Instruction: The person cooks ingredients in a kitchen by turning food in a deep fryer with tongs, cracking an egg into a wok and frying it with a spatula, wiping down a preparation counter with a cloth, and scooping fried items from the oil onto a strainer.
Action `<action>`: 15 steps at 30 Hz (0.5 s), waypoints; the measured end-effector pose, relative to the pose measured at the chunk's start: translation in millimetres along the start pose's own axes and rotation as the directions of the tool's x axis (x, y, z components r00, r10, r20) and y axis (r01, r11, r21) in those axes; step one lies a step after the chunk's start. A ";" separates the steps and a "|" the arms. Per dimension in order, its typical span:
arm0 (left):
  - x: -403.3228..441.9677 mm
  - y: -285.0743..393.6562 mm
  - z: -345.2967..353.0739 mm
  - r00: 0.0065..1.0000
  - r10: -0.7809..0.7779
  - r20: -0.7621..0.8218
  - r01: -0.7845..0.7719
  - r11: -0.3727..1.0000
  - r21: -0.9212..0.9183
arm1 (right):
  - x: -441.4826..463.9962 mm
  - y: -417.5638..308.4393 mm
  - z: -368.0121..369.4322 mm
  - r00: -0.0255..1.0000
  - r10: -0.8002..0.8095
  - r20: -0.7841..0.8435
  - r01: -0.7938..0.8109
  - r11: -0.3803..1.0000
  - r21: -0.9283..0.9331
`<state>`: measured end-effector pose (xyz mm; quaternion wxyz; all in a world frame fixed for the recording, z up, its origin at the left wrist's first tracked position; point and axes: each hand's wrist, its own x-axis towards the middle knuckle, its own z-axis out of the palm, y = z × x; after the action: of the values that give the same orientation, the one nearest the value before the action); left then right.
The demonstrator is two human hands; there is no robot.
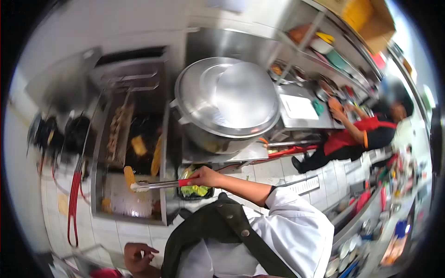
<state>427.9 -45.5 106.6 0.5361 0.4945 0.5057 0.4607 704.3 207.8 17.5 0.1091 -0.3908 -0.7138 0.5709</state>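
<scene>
My right hand (pixel 204 177) is closed around the red-covered handle of metal tongs (pixel 157 186). The tongs reach left over the fryer (pixel 163 211), and their tips are at a long golden fried piece (pixel 129 177) above the pale draining area. Behind it, dark oil holds a square golden piece (pixel 138 145) and another long golden piece (pixel 156 156). A fry basket (pixel 124 155) with brown pieces rests on the oil's left side. Low in the view, my left hand (pixel 138 255) is away from the fryer, its fingers loosely bent and apart, holding nothing.
A large lidded pot (pixel 199 102) stands right of the fryer. Below it sits a black container with green leaves (pixel 197 191). Red-handled basket handles (pixel 74 199) stick out at left. A co-worker (pixel 352 134) works at the counter (pixel 289 123) on the right.
</scene>
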 end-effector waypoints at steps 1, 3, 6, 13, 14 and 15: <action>13.5 10.7 7.9 0.998 -0.048 0.038 0.047 0.998 0.035 | -23.1 -14.5 -24.7 0.994 0.108 -0.005 -0.106 0.982 0.154; 41.4 28.8 31.5 0.999 -0.033 0.040 0.029 0.995 0.093 | -63.1 -5.4 -78.7 0.977 0.189 -0.100 -0.141 0.921 0.364; 87.0 31.9 58.2 0.967 0.034 0.253 -0.081 0.981 0.176 | -142.7 3.4 -167.5 0.861 0.321 -0.395 -0.093 0.862 0.498; 190.4 54.3 185.8 0.932 -0.053 0.359 0.016 0.994 0.107 | -263.4 93.5 -399.9 0.392 0.269 -0.880 0.098 0.939 0.331; 199.7 56.1 201.4 0.938 -0.104 0.330 0.045 0.982 0.183 | -267.8 112.3 -437.1 0.315 0.253 -0.915 -0.030 0.966 0.257; 206.3 56.5 215.3 0.943 -0.156 0.293 0.079 0.963 0.258 | -265.8 139.1 -476.4 0.247 0.230 -0.941 -0.102 0.972 0.211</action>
<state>656.3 150.6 144.9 0.5712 0.5911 0.4964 0.2791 1229.6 379.9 124.0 0.4779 -0.7226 -0.4249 0.2626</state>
